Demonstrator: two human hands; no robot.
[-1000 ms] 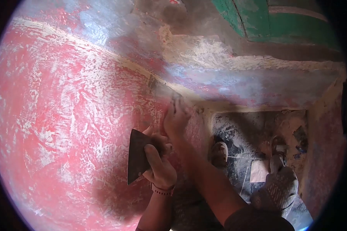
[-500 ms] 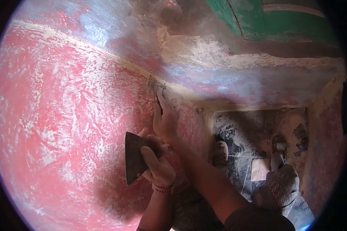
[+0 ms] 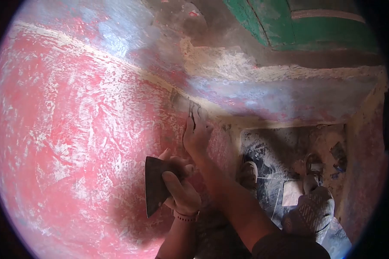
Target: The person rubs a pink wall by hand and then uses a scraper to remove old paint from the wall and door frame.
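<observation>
Two hands: left hand, right hand. One scraper blade in left hand. One sandpaper piece under right hand. Two feet below.

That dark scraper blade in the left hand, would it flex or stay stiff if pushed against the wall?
The scraper blade looks thin and flat, so probably slightly springy, not floppy. The left hand holds it alone, so it is likely light. Dust on the red wall may make it slippery.

You face a scuffed red wall, a green door frame upper right, dusty floor below.
</observation>
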